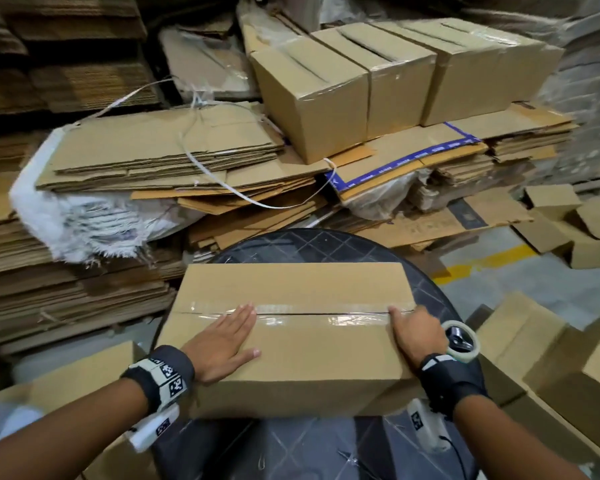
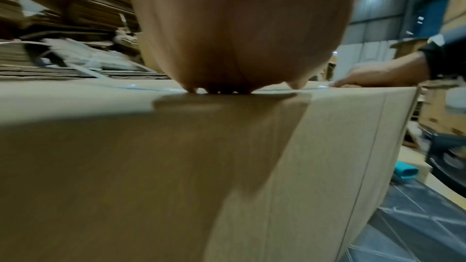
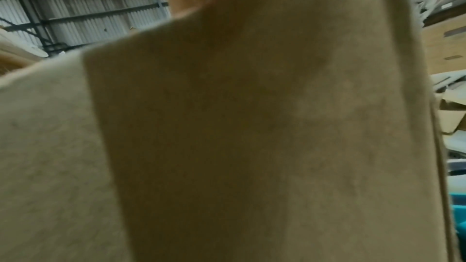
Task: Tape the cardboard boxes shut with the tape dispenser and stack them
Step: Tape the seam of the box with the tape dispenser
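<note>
A closed cardboard box (image 1: 291, 358) lies on a round dark table (image 1: 326, 244), with clear tape (image 1: 326, 315) along its top seam. My left hand (image 1: 229, 337) lies flat on the lid, its straight fingers reaching the tape. My right hand (image 1: 416, 329) rests on the box's right end, a finger on the tape there. The tape dispenser (image 1: 461, 341) sits just right of that hand, seemingly not held. The left wrist view shows my palm (image 2: 239, 37) pressed on the box (image 2: 126, 166) and the right hand (image 2: 373, 75) at its far corner. Blurred cardboard (image 3: 227, 127) fills the right wrist view.
Three taped boxes (image 1: 378, 81) stand in a row on flattened cardboard (image 1: 160, 150) behind the table. Loose boxes (image 1: 568, 358) crowd the floor at right, and another box (image 1: 84, 372) sits at lower left. Stacks of flat cartons line the left side.
</note>
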Motion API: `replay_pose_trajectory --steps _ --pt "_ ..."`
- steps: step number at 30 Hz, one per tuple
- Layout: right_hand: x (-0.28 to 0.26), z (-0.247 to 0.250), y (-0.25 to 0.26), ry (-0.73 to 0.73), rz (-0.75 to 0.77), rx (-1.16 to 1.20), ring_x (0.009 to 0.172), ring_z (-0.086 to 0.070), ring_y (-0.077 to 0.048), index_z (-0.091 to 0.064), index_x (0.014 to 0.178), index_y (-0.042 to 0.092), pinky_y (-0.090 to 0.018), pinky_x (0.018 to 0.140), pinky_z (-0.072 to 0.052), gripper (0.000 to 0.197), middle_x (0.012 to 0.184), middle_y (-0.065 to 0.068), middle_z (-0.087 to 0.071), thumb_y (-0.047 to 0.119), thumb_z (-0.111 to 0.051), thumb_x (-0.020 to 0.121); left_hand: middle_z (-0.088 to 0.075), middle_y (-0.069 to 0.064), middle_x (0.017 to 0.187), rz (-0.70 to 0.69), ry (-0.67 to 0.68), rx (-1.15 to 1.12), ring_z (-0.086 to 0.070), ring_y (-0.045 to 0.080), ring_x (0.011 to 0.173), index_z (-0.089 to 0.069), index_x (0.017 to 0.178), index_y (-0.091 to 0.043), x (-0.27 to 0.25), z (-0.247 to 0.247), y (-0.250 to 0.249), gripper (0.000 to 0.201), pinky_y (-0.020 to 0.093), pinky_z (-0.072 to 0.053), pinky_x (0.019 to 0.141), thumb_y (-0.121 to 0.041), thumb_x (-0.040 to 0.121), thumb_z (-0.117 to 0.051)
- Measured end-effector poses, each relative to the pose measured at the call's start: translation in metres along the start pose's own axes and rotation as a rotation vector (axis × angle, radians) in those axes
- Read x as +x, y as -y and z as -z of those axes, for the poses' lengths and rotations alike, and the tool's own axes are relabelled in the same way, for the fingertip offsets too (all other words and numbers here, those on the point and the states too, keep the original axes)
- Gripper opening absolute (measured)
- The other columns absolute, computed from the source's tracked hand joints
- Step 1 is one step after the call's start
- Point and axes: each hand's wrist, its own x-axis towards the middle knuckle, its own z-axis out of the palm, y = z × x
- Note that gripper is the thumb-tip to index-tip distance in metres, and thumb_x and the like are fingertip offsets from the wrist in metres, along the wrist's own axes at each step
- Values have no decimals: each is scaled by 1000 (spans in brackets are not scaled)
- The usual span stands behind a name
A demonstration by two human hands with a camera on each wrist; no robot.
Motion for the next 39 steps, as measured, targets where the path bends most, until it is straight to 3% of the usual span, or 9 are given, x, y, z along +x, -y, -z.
replay_pose_trajectory --steps 2,4,7,13,18,21,24,32,39 --pt "2 -5 3 9 17 -67 130 -49 -43 -44 134 -5 -49 105 -42 73 139 -29 -51 58 -38 100 30 -4 159 57 -46 -17 27 12 148 17 157 -17 -12 -12 3 102 31 10 122 -80 77 13" --pt "1 -15 8 -8 26 -193 149 -20 -41 -20 151 -8 -61 118 -20 83 159 -29 -22 58 -24 101 29 -4 160 112 -97 -39 27 12 148 16 157 -17 -15 -22 0 103 36 7 125 -80 76 17" --pt "-23 -29 30 3 99 -322 154 3 -36 -7 156 -3 -66 117 -2 88 166 -23 1 63 -13 99 25 -3 162 181 -152 -64 24 13 149 13 158 -16 -14 -28 -8 101 38 6 125 -77 77 16" --pt "-92 -80 104 215 441 -326 154 6 -35 -2 157 -3 -52 123 2 98 165 -23 7 72 -9 95 18 4 165 255 -172 -80 20 17 152 9 159 -11 -15 -29 -10 106 39 5 125 -77 75 14" --pt "-88 -74 94 203 572 -338 155 3 -27 -4 159 4 -49 125 0 91 167 -14 5 70 -8 97 17 5 165 354 -206 -132 17 17 152 7 159 -13 -31 -30 35 108 35 6 124 -79 74 16" --pt "-93 -71 92 176 502 -335 155 3 -25 -5 160 6 -53 123 -1 88 168 -10 3 68 -9 98 18 6 165 380 -216 -93 18 18 152 7 159 -12 -38 -35 50 113 36 7 123 -82 72 21" --pt "-106 -77 117 173 394 -318 155 3 -32 -4 158 -1 -59 122 -3 91 167 -18 1 66 -14 98 15 8 166 413 -238 -73 16 19 153 6 159 -10 -34 -37 43 107 37 8 123 -78 77 16" --pt "-116 -113 204 183 517 -339 152 16 -38 8 159 13 -67 116 4 99 164 -22 18 75 -27 90 13 9 166 428 -258 -60 14 19 153 5 159 -9 -35 -38 42 104 36 8 124 -73 78 18" --pt "-81 -98 157 213 399 -314 151 17 -39 13 158 33 -70 116 0 98 162 -23 21 84 -30 86 15 8 166 429 -257 -61 15 18 153 5 159 -10 -33 -38 43 100 37 7 125 -71 80 16"
